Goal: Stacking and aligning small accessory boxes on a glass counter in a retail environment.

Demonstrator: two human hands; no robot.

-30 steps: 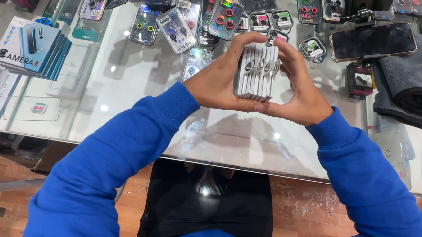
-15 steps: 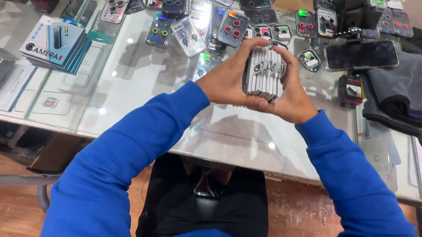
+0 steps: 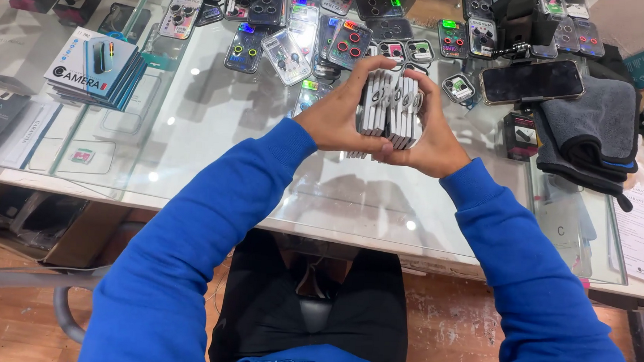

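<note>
Hands, left hand (image 3: pixel 337 120) and right hand (image 3: pixel 426 138), clamp a stack of packets (image 3: pixel 390 108) between them above the glass counter (image 3: pixel 223 126).

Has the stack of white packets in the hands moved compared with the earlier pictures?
Cannot tell: the stack of white packets sits between both hands over the same spot left of the black phone; only the camera shifted.

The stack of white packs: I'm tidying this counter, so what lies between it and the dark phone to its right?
In the head view, between the stack of white packs and the dark phone lies one small lens-protector pack on the glass counter.
</note>
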